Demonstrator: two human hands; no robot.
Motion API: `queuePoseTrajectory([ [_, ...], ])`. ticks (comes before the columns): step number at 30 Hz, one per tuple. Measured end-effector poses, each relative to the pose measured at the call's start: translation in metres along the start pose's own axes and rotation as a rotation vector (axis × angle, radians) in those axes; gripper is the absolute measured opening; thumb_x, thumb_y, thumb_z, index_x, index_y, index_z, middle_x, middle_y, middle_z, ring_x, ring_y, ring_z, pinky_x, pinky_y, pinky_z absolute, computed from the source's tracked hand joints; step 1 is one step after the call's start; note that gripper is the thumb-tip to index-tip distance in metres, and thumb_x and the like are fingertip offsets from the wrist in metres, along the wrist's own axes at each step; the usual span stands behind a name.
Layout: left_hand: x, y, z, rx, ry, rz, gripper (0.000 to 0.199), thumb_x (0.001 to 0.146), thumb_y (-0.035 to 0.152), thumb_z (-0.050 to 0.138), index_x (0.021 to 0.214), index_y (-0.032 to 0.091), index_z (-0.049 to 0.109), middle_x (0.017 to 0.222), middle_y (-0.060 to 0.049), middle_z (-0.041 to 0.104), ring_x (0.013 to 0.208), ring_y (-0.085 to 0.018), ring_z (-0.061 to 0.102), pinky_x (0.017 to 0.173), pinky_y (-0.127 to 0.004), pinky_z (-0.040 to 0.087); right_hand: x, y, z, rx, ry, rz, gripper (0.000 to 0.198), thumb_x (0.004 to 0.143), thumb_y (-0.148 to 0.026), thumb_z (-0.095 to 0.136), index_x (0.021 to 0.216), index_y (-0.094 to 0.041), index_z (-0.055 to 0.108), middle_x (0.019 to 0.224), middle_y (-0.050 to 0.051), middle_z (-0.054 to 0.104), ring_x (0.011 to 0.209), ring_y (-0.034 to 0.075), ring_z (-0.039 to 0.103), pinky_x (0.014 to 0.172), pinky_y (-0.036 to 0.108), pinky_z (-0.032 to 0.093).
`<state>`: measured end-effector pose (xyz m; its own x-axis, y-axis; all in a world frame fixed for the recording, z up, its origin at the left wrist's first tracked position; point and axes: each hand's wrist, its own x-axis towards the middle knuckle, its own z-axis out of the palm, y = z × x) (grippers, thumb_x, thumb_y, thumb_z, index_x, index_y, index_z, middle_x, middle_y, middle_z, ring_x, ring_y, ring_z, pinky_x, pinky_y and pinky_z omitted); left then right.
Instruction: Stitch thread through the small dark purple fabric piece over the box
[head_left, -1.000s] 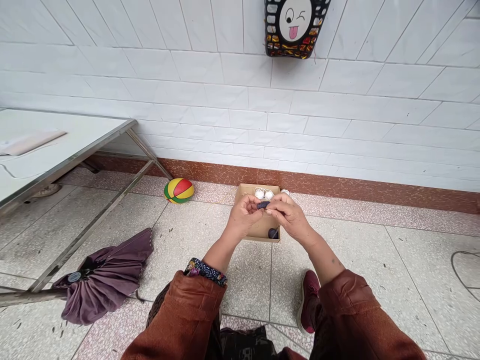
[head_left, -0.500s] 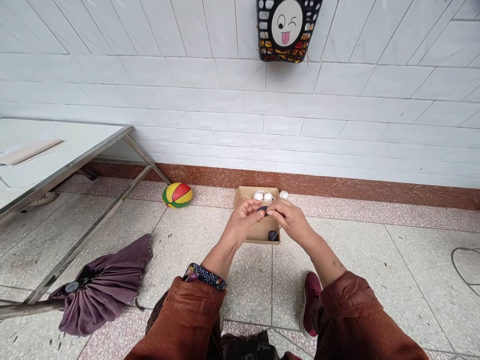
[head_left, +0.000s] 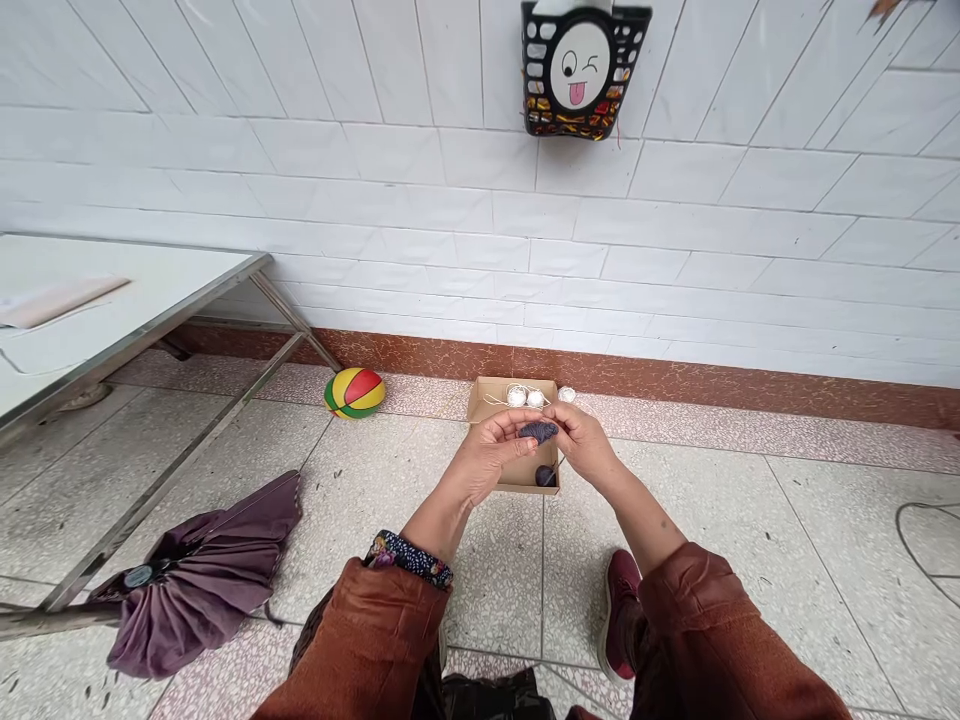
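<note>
A small dark grey bundle of yarn [head_left: 538,432] lies between my two hands above a shallow cardboard box; whether it is wound or knitted I cannot tell. My left hand [head_left: 491,450] is closed round its left end, thumb below and fingers above. At its right end my right hand [head_left: 583,438] is pinched, and a dark strand runs from there down to a dark ball of yarn [head_left: 545,476] in the box's front right corner. White balls of yarn [head_left: 516,397] sit at the back of the cardboard box [head_left: 484,388], and another white ball [head_left: 567,395] is just outside it.
A multicoloured ball [head_left: 355,392] rests by the wall beside a metal-framed table [head_left: 142,262]. A folded purple umbrella [head_left: 214,580] lies on the floor at left. On the tiled wall hangs a black basket [head_left: 536,85]. A cable [head_left: 904,520] lies at right.
The dark grey bundle has turned and shows more of its surface now. My hands have shifted slightly lower, and the right fingers have moved to its right end.
</note>
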<state>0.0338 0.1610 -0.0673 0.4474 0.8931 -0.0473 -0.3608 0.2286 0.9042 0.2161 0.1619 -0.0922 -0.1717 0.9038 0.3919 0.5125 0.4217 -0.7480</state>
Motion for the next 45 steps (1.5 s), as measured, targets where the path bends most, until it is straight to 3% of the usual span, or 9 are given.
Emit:
queuePoseTrajectory([
  [5, 0.005, -0.002, -0.01, 0.001, 0.171, 0.064, 0.029, 0.067, 0.022, 0.082, 0.095, 0.018, 0.073, 0.096, -0.004, 0.072, 0.088, -0.015, 0.062, 0.082, -0.029, 0.046, -0.005, -0.012, 0.004, -0.047, -0.177, -0.076, 0.015, 0.097, -0.024, 0.053, 0.086, -0.021, 0.062, 0.08, 0.002, 0.064, 0.075, 0.017, 0.058, 0.07, 0.027, 0.045],
  [9, 0.005, -0.003, -0.012, 0.146, 0.177, 0.115, 0.027, 0.069, 0.02, 0.079, 0.095, 0.017, 0.071, 0.095, -0.003, 0.071, 0.089, -0.016, 0.063, 0.087, -0.03, 0.045, -0.005, -0.03, -0.003, -0.005, -0.225, -0.163, 0.013, 0.098, -0.025, 0.053, 0.091, -0.021, 0.064, 0.084, 0.002, 0.064, 0.078, 0.016, 0.06, 0.074, 0.027, 0.046],
  [15, 0.0, -0.004, -0.009, 0.201, -0.004, 0.052, 0.033, 0.069, 0.018, 0.081, 0.099, 0.018, 0.066, 0.093, -0.002, 0.069, 0.087, -0.014, 0.062, 0.086, -0.029, 0.044, 0.001, -0.021, -0.017, 0.048, -0.027, -0.142, 0.012, 0.096, -0.026, 0.059, 0.088, -0.022, 0.067, 0.083, 0.004, 0.064, 0.079, 0.018, 0.06, 0.074, 0.03, 0.048],
  [20, -0.001, -0.002, -0.005, 0.019, -0.12, 0.016, 0.045, 0.073, 0.023, 0.081, 0.116, 0.02, 0.066, 0.103, -0.007, 0.07, 0.094, -0.017, 0.062, 0.08, -0.028, 0.046, 0.001, -0.004, -0.01, 0.106, -0.024, -0.048, 0.015, 0.095, -0.023, 0.055, 0.084, -0.022, 0.065, 0.082, 0.003, 0.065, 0.08, 0.018, 0.06, 0.075, 0.03, 0.047],
  [25, 0.002, -0.003, -0.006, -0.013, -0.008, 0.05, 0.034, 0.071, 0.024, 0.082, 0.104, 0.021, 0.074, 0.11, -0.006, 0.07, 0.099, -0.018, 0.062, 0.086, -0.031, 0.048, -0.006, -0.002, 0.002, 0.014, -0.109, 0.006, 0.017, 0.097, -0.022, 0.047, 0.089, -0.021, 0.062, 0.079, 0.002, 0.063, 0.074, 0.017, 0.058, 0.069, 0.028, 0.045],
  [31, 0.008, -0.006, -0.015, 0.152, 0.114, 0.137, 0.031, 0.071, 0.022, 0.08, 0.1, 0.019, 0.071, 0.105, -0.005, 0.073, 0.101, -0.018, 0.064, 0.097, -0.035, 0.045, -0.01, -0.02, -0.006, 0.073, -0.301, -0.084, 0.018, 0.099, -0.029, 0.052, 0.086, -0.021, 0.062, 0.073, -0.001, 0.059, 0.066, 0.014, 0.055, 0.065, 0.026, 0.042],
  [35, 0.005, -0.005, -0.013, 0.277, 0.097, 0.138, 0.029, 0.068, 0.019, 0.079, 0.094, 0.018, 0.067, 0.096, -0.004, 0.071, 0.092, -0.018, 0.064, 0.089, -0.033, 0.045, -0.006, -0.03, -0.019, 0.156, -0.14, -0.093, 0.018, 0.097, -0.033, 0.055, 0.087, -0.021, 0.064, 0.075, 0.0, 0.061, 0.068, 0.014, 0.055, 0.066, 0.027, 0.043],
  [39, -0.001, -0.002, -0.008, 0.228, 0.017, 0.059, 0.03, 0.068, 0.02, 0.081, 0.093, 0.019, 0.064, 0.09, -0.001, 0.066, 0.084, -0.014, 0.061, 0.082, -0.028, 0.044, -0.001, -0.023, -0.021, 0.147, 0.069, -0.035, 0.018, 0.096, -0.034, 0.056, 0.085, -0.021, 0.063, 0.078, 0.002, 0.062, 0.073, 0.016, 0.057, 0.07, 0.028, 0.045],
  [45, -0.007, 0.004, -0.003, 0.026, -0.099, -0.036, 0.025, 0.072, 0.025, 0.082, 0.092, 0.017, 0.069, 0.09, -0.002, 0.065, 0.078, -0.012, 0.058, 0.074, -0.027, 0.045, -0.002, -0.011, -0.007, 0.14, 0.031, 0.027, 0.018, 0.095, -0.03, 0.055, 0.081, -0.021, 0.062, 0.076, 0.001, 0.062, 0.072, 0.016, 0.057, 0.068, 0.028, 0.046],
])
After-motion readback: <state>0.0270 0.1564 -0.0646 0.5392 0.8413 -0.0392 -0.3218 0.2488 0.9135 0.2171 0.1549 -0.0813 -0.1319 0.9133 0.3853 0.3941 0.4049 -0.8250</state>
